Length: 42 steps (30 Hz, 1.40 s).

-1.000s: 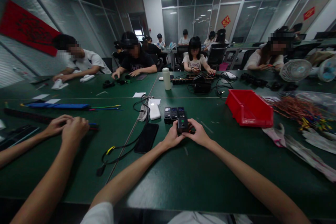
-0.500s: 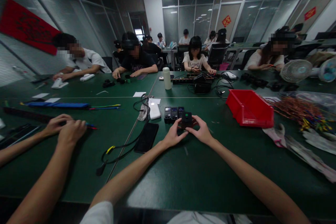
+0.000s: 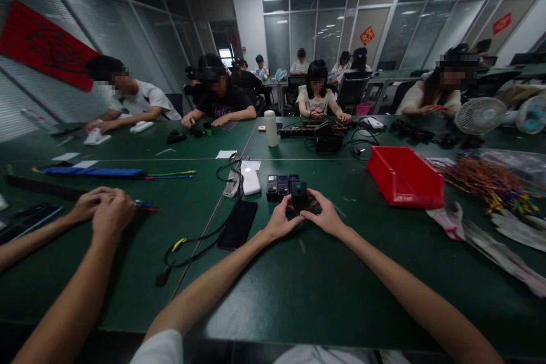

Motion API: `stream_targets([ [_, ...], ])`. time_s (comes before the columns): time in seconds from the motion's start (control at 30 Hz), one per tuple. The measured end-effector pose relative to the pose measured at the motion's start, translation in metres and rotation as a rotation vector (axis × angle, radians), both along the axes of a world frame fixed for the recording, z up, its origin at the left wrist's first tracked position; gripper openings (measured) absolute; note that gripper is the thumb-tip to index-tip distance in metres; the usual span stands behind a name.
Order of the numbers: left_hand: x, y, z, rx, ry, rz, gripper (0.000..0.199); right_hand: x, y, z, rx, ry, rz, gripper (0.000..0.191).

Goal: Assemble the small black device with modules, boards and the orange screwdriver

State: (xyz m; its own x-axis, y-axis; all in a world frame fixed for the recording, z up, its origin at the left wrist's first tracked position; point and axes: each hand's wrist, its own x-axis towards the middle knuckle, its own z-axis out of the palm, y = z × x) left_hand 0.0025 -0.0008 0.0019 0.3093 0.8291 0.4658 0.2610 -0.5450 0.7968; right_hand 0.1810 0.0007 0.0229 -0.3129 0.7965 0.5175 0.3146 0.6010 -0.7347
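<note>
Head cam: L hand & R hand both grip blk box w/ green mark, held btwn them abt ctr of frame. Just behind, 3 blk units in a row. Red bin mid-right; pale bottle upright, upper ctr.

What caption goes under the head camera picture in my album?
Left hand and right hand hold a green-marked black box at the green table.
</note>
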Motion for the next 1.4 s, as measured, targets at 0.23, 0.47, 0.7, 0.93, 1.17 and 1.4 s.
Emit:
stream_targets([
  [0.23, -0.001, 0.001, -0.003, 0.008, 0.003, 0.025, 0.053, 0.000, -0.002, -0.001, -0.021, -0.054, 0.017, 0.067],
  [0.47, -0.001, 0.001, -0.006, 0.003, -0.022, 0.021, 0.051, -0.001, -0.006, 0.000, -0.014, -0.095, 0.025, 0.070],
  [0.7, -0.001, 0.003, -0.007, 0.011, -0.015, 0.022, 0.051, -0.008, -0.012, -0.007, 0.001, -0.077, -0.035, 0.067],
  [0.93, -0.001, -0.001, -0.003, 0.010, 0.011, 0.045, 0.052, -0.013, -0.016, -0.019, 0.041, -0.068, -0.105, 0.064],
  [1.17, 0.000, -0.003, -0.003, -0.001, 0.028, 0.041, 0.054, -0.012, -0.019, -0.018, 0.069, -0.078, -0.090, 0.065],
  [1.4, 0.000, -0.004, -0.003, -0.013, 0.075, 0.053, 0.059, -0.011, -0.020, -0.016, 0.054, -0.010, -0.061, 0.058],
])
